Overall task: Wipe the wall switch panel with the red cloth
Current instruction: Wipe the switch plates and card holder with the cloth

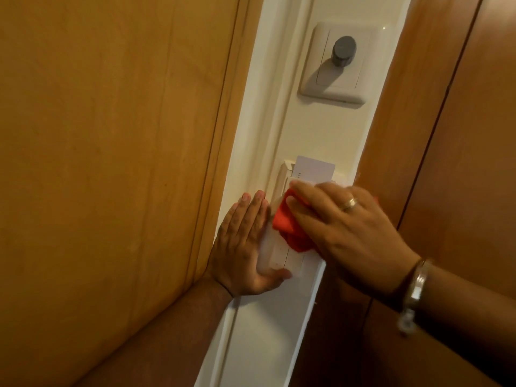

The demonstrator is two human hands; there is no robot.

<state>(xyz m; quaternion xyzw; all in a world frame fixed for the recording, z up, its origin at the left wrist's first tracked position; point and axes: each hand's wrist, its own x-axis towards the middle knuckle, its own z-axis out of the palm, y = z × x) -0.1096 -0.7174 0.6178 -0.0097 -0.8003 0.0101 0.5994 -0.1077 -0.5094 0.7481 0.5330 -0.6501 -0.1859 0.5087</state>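
A white wall switch panel (275, 254) sits on a narrow cream strip of wall between wooden surfaces. My right hand (346, 233) presses a bunched red cloth (287, 224) flat against the panel's upper part, hiding most of it. A ring and a metal bangle show on that hand and wrist. My left hand (243, 247) lies flat with fingers together against the wall and the panel's left edge, its thumb under the panel's lower corner. A white key card (314, 169) stands in a slot just above the cloth.
Higher on the cream wall strip (315, 129) is a second white plate with a dark round knob (344, 50). A wooden door or panel (111, 163) fills the left side. Darker wooden panels (452, 135) close in on the right.
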